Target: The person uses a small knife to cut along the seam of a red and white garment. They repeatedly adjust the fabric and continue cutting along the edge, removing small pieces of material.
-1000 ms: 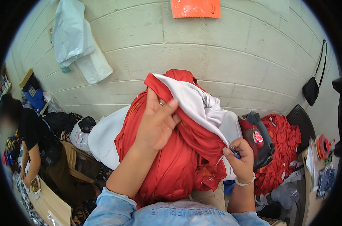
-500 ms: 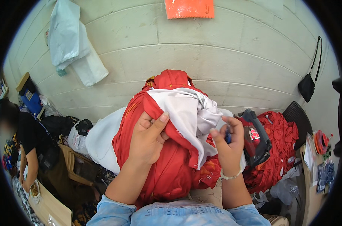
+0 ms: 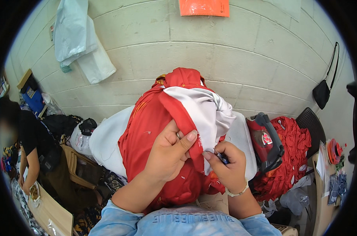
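Red cloth (image 3: pixel 147 141) (white side showing), heaped on white surface (image 3: pixel 107 143), small blue tool (image 3: pixel 224 159) near its edge

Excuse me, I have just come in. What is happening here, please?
A person is handling a red-and-white cloth. The left hand has the red border in its grip; the right hand, at the cloth's edge, holds a small dark-blue tool, too covered to identify. The cloth lies over a white surface.
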{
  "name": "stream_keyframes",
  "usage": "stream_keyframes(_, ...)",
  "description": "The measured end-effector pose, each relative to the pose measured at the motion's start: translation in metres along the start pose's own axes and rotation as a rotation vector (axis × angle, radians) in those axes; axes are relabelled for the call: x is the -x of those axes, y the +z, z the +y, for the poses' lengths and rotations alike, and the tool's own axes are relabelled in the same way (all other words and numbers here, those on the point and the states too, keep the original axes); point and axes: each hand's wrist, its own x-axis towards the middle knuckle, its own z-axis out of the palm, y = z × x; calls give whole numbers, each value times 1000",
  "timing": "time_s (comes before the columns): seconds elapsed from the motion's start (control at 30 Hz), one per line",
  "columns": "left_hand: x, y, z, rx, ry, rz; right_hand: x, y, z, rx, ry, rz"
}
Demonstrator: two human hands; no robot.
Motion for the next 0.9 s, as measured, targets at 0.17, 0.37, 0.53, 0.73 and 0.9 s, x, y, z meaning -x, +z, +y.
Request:
stream_keyframes(0.17, 3, -2, -4, -77, 5, 52, -1, -10, -1, -185, 67, 71)
stream_keyframes(0.37, 10, -2, -2, -217, 82, -17, 7, -11, -2, -219, -119, 110)
stream_keyframes(0.53, 18, 3, 1, -215, 104, -41, 14, -12, -12, 34, -156, 71)
stream_keyframes(0.73, 24, 6, 5, -181, 76, -49, 10, -5, -17, 116, -309, 154)
stream_keyframes(0.9, 28, 10, 4, -127, 38, 22, 11, -4, -21, 122, -345, 140)
